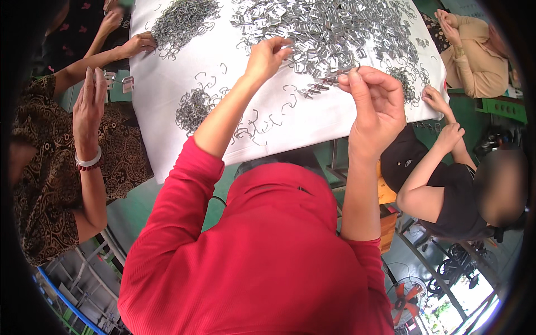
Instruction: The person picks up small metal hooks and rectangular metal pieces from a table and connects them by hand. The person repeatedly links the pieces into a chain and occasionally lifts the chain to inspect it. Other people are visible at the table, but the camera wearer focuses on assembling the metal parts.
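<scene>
My left hand (266,60) reaches over the white-covered table (162,106) to the near edge of a big heap of flat silver metal buckles (335,33). Its thumb and fingers are bent together. Whatever lies between the fingertips is too small to make out. Raised at the table's near edge, my right hand (379,109) pinches a thin metal wire hook between thumb and forefinger. A few dark metal pieces (318,87) lie just left of its fingertips; I cannot tell whether they hang from the hook. Loose bent wire hooks (254,128) are scattered between my forearms.
Wire hooks form piles at the near left (195,109), far left (181,22) and right (405,81). Co-workers sit close on both sides. One person's hand (89,106) with a white bangle is raised at left; another's hand (435,100) touches the table's right edge.
</scene>
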The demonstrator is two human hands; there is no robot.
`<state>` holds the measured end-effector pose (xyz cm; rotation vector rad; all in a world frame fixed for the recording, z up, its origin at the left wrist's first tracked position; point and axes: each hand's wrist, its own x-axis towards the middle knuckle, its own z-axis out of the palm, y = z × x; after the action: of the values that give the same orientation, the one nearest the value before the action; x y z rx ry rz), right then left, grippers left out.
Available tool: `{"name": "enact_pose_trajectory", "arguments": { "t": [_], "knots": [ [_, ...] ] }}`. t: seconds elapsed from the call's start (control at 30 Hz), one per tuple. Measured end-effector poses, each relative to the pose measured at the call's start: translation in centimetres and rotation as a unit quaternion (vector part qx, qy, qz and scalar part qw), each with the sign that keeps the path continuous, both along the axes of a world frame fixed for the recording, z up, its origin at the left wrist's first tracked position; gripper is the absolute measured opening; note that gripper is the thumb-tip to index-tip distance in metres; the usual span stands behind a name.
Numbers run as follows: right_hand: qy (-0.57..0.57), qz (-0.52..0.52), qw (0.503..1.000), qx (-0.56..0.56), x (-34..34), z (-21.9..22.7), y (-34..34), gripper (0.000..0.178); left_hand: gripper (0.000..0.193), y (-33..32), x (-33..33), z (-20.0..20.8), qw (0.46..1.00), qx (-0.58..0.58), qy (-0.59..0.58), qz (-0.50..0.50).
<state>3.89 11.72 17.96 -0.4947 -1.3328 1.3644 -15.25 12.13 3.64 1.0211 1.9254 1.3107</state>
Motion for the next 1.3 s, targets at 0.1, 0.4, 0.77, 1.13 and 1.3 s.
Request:
{"name": "enact_pose_trajectory", "arguments": {
  "t": [0.1,0.4,0.77,1.13,1.3],
  "knots": [
    [-0.009,0.011,1.0,-0.014,-0.7,-0.5,-0.6,0.013,0.026,-2.2,0.9,7.7,0.99,0.096,-0.099,-0.018],
    [-0.053,0.032,0.998,-0.017,-4.1,-1.5,-2.7,0.011,0.017,-7.2,1.6,14.6,0.972,0.218,-0.074,-0.038],
    [-0.075,0.06,0.995,0.016,-7.3,-2.5,-5.2,0.016,0.018,-10.4,0.0,12.1,0.943,0.281,-0.176,-0.026],
    [-0.453,0.104,0.88,0.098,-3.9,-15.7,-6.4,0.01,0.011,-14.1,-3.5,13.5,0.941,0.318,-0.098,0.067],
    [-0.579,0.196,0.759,0.225,-5.1,-18.9,-10.3,0.012,0.011,-16.0,-4.1,14.4,0.937,0.323,-0.107,0.075]
  ]
}}
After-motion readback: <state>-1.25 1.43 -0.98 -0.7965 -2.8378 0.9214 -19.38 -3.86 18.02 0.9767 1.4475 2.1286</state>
